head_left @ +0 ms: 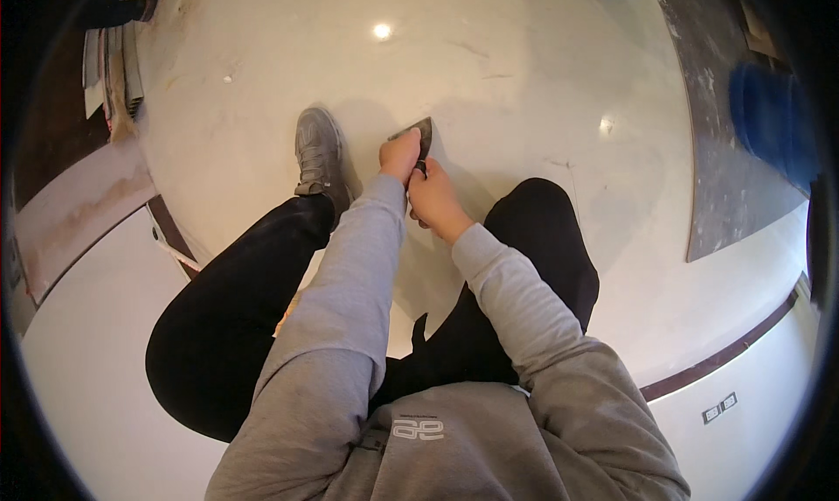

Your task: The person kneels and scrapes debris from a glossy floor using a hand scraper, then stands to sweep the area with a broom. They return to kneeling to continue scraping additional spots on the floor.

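A putty knife (425, 130) with a dark, flared blade is held just above or against the pale floor; the exact contact cannot be told. My right hand (437, 202) is closed round its handle, most of which the fingers hide. Farther forward, my left hand (399, 156) is closed at the base of the blade, close against the right hand. Both forearms, in grey sleeves, reach out between my bent knees. My grey shoe (318, 151) rests on the floor to the left of the blade.
A smooth, pale floor (542, 81) with scuff marks stretches ahead. On the right lie a grey board (712, 142) and a blue container (769, 121). Stacked strips (112, 73) stand at the far left. A white wall with sockets (720, 407) is at lower right.
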The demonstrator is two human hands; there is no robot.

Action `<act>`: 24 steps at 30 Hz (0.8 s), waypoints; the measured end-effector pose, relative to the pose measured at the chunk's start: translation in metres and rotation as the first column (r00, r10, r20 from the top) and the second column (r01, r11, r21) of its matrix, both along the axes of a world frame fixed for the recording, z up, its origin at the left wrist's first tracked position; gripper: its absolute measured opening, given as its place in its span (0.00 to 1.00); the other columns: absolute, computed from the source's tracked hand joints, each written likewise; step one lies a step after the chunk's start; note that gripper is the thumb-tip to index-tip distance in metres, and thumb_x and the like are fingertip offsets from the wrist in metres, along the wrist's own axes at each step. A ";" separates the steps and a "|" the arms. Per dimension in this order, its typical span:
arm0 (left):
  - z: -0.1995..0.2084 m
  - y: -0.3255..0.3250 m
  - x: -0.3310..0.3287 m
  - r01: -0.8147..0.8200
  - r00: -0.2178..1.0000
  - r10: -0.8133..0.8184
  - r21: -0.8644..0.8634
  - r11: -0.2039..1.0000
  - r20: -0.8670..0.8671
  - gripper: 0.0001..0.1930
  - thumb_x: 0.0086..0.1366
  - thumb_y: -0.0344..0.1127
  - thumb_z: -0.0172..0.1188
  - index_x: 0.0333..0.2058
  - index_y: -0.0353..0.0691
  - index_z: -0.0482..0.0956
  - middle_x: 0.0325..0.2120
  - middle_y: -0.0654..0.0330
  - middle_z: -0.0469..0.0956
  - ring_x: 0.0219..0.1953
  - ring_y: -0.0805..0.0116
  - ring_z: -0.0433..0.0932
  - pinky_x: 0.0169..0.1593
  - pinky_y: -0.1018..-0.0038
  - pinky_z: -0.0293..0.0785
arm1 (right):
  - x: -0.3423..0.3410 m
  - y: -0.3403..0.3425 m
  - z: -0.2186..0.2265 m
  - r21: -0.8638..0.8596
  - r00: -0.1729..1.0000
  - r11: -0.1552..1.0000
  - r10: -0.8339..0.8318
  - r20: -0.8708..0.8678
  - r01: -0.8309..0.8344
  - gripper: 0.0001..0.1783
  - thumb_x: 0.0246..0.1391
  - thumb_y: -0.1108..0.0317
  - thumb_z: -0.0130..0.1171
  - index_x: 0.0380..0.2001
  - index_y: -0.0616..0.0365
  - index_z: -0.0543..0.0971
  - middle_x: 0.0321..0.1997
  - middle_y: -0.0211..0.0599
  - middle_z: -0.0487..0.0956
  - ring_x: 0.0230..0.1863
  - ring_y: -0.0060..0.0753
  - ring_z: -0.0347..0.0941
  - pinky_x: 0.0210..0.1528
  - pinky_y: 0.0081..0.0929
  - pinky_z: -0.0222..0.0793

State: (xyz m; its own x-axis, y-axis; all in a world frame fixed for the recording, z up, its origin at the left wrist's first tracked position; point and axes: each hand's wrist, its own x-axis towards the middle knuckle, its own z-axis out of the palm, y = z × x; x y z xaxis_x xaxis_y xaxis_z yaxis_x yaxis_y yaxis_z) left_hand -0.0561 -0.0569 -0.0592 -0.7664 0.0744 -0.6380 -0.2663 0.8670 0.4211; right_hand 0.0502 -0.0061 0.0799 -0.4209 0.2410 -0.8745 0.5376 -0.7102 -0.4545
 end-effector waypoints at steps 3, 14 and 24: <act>0.028 0.041 0.014 -0.178 0.904 0.135 0.070 0.981 0.406 0.29 0.56 0.49 0.57 0.43 0.24 0.77 0.46 0.39 0.77 0.52 0.52 0.75 0.55 0.67 0.68 | 0.019 0.012 -0.021 0.005 0.999 1.000 -0.014 0.043 0.014 0.17 0.63 0.61 0.41 0.49 0.60 0.65 0.19 0.34 0.68 0.12 0.26 0.61 0.11 0.26 0.50; 0.030 0.025 0.006 0.318 0.931 -0.310 -0.009 0.948 0.194 0.28 0.60 0.53 0.57 0.44 0.28 0.78 0.44 0.40 0.78 0.41 0.52 0.78 0.46 0.62 0.71 | 0.013 0.004 -0.001 -0.121 0.993 0.986 -0.116 -0.012 0.114 0.27 0.64 0.60 0.40 0.64 0.56 0.57 0.19 0.32 0.68 0.13 0.25 0.61 0.13 0.27 0.51; 0.035 0.030 0.042 0.162 0.983 -0.158 -0.029 0.986 0.092 0.25 0.56 0.47 0.62 0.41 0.26 0.79 0.39 0.42 0.81 0.42 0.55 0.79 0.45 0.65 0.73 | 0.029 -0.003 -0.005 -0.076 0.978 0.975 -0.205 0.050 0.208 0.20 0.64 0.60 0.40 0.57 0.52 0.62 0.19 0.32 0.69 0.10 0.26 0.59 0.11 0.26 0.48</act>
